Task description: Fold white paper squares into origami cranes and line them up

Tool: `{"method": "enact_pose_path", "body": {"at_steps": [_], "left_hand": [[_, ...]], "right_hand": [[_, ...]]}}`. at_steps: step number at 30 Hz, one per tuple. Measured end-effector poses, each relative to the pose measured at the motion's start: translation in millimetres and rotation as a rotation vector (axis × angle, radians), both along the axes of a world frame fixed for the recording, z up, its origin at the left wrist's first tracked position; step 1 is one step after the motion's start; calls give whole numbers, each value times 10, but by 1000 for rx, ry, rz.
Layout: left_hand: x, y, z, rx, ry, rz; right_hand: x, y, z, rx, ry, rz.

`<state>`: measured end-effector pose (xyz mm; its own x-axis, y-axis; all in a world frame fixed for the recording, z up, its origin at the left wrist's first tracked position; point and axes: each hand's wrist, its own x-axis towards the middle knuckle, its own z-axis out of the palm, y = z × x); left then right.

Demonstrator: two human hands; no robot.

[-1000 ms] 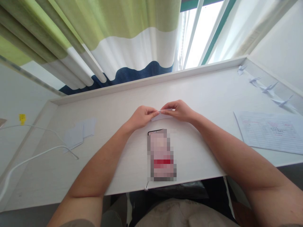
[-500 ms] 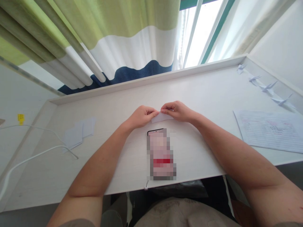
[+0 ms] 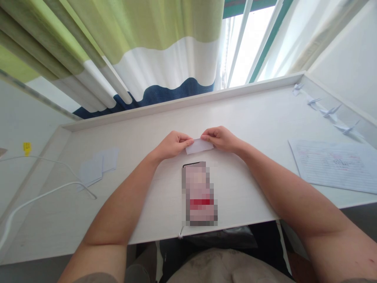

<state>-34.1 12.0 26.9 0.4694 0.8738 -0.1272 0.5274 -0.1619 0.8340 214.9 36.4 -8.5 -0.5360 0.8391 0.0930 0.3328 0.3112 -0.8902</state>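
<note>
A small folded piece of white paper (image 3: 199, 146) lies low over the white desk (image 3: 250, 114), pinched at its two ends. My left hand (image 3: 173, 144) holds its left end between the fingertips, and my right hand (image 3: 220, 139) holds the right end. Just below the paper, nearer me, a smartphone (image 3: 198, 194) lies face up. Its screen is pixelated, so its content is hidden.
Several white paper cranes (image 3: 331, 111) stand along the desk's right back edge. A lined, written sheet (image 3: 334, 167) lies at right, and a stack of paper squares (image 3: 97, 167) at left. A white cable (image 3: 47, 200) crosses the left side. A raised lip (image 3: 182, 102) bounds the back edge.
The paper has spread from a narrow fold into a flatter, wider rectangle. My hands have drawn slightly apart, still holding its ends.
</note>
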Motion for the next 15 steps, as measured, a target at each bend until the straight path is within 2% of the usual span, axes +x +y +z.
{"method": "enact_pose_path", "body": {"at_steps": [9, 15], "left_hand": [[-50, 22, 20, -71, -21, -40], [-24, 9, -34, -103, -102, -14]], "right_hand": [[-3, 10, -55, -162, 186, -22], [-35, -12, 2, -132, 161, -40]]}}
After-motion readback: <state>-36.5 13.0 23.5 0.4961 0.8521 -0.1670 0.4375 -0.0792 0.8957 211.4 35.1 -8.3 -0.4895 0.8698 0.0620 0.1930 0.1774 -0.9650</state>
